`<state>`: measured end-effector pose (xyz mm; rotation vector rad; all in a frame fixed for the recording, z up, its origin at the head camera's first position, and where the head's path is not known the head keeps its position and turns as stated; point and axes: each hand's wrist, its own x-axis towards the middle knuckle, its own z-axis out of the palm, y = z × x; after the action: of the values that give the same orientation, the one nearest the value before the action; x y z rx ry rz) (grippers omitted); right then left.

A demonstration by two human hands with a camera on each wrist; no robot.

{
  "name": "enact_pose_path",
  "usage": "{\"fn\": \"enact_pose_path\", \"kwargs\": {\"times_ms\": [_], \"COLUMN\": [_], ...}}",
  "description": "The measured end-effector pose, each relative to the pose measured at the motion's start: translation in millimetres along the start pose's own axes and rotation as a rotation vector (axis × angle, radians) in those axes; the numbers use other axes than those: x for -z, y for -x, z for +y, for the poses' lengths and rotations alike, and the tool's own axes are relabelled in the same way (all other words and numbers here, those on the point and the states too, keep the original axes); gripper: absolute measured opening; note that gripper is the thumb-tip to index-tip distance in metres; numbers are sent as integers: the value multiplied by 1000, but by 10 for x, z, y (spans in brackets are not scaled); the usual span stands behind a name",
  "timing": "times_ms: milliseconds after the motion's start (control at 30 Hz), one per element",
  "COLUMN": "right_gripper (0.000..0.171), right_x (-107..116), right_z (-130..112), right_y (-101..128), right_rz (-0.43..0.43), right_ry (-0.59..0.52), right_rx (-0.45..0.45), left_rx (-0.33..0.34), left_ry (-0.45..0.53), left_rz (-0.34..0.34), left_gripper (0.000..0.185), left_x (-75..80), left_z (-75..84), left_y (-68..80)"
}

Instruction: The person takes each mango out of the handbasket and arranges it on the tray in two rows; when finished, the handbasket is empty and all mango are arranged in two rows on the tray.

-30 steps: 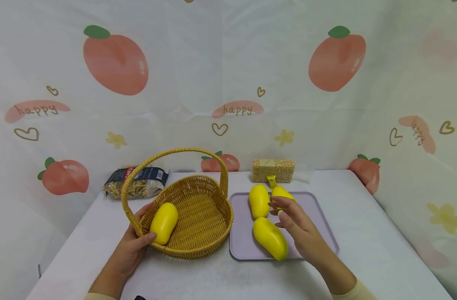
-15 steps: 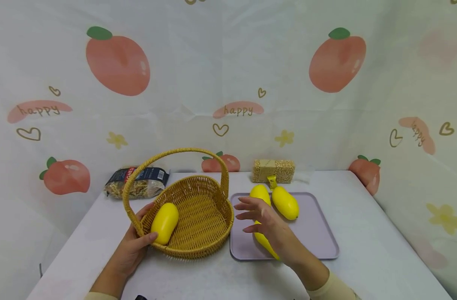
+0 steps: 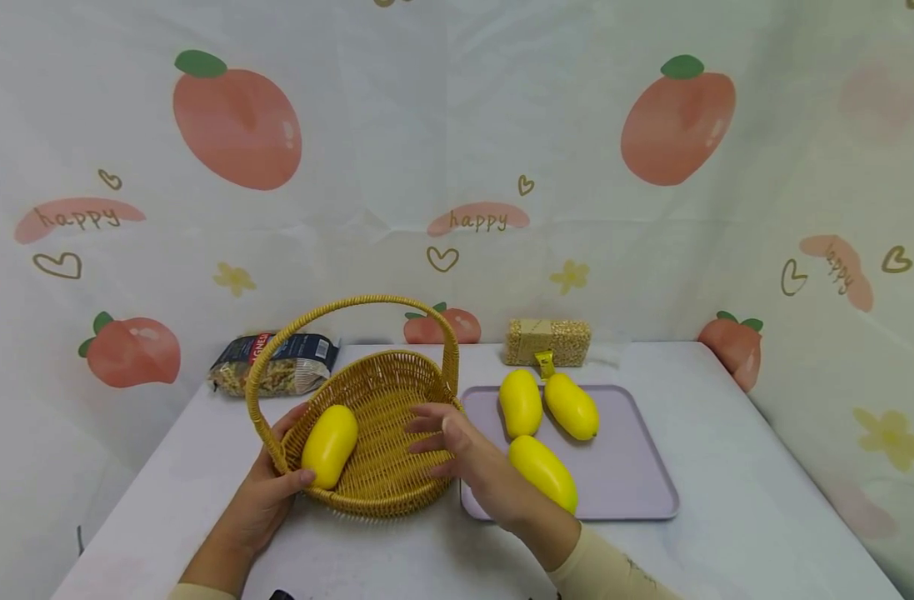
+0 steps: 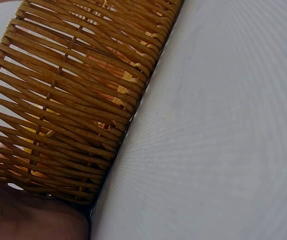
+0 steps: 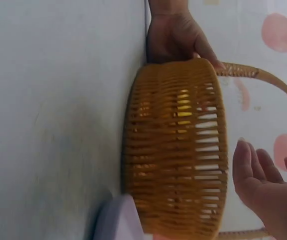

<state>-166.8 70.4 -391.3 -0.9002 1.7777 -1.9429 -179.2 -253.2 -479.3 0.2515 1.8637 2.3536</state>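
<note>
A round wicker basket (image 3: 385, 505) with a tall hoop handle stands left of centre in the head view. My left hand (image 3: 265, 498) grips its left side, thumb over the rim and fingers round the outer wall. Inside, against that side, lies one yellow mango (image 3: 330, 447). Over the basket's right rim hovers my right hand (image 3: 481, 467), fingers spread and holding nothing. In the right wrist view, this hand (image 5: 273, 197) is apart from the woven wall (image 5: 168, 145). The left wrist view shows the weave (image 4: 68, 100) close up.
A lilac tray (image 3: 627, 479) right of the basket bears three mangoes: back left (image 3: 520, 403), back right (image 3: 571, 407) and front (image 3: 544, 473). Behind are a pasta bag (image 3: 277, 365), a vacuum-packed grain block (image 3: 546, 342) and a small yellow packet (image 3: 545, 364).
My right hand has moved left from above the tray to the basket's right side, uncovering the mangoes on the tray. The left hand and basket have stayed put.
</note>
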Motion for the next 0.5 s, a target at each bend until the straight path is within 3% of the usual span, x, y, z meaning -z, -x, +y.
{"fn": "enact_pose_path", "kwargs": {"times_ms": [200,500], "right_gripper": [51,52], "right_x": [-111,-242], "right_z": [91,279], "right_y": [-197,-547], "right_rz": [36,110], "right_ry": [-81,-97], "right_rx": [-81,-172], "left_rx": [-14,-20], "left_ry": [13,7], "left_rz": [-8,-23], "left_gripper": [87,89], "left_x": [14,43], "left_z": [-19,-43], "left_y": [-14,-11]}}
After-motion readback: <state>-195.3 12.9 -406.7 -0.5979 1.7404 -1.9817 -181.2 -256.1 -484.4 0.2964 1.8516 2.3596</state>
